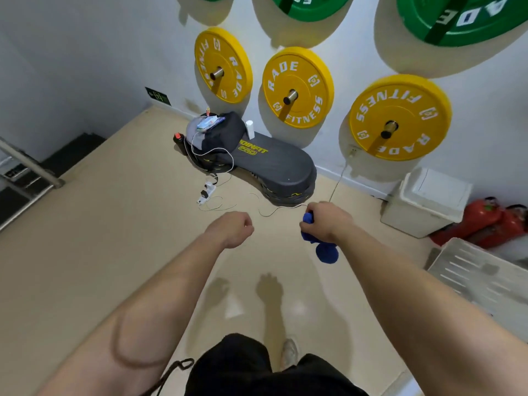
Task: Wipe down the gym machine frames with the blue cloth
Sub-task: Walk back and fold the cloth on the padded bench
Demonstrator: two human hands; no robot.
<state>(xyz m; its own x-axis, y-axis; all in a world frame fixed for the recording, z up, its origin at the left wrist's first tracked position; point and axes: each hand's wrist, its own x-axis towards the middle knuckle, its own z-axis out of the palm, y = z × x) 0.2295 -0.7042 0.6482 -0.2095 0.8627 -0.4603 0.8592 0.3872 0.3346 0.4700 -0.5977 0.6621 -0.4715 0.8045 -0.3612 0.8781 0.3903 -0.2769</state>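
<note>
My right hand (328, 220) grips the blue cloth (324, 247), which hangs bunched below the fist over the beige floor. My left hand (234, 228) is held out beside it with fingers curled into a fist and nothing in it. Both arms reach forward at mid-frame. A grey metal bar of a machine frame (31, 167) shows only at the far left edge, well away from both hands.
Yellow weight plates (297, 87) and green ones (463, 18) hang on the white wall ahead. Below them lie stacked black step platforms (268, 164) with a bag (211, 130), cables and a power strip (206, 192). A white bin (425, 201), red extinguishers (485, 224) and a white crate (480, 278) stand right.
</note>
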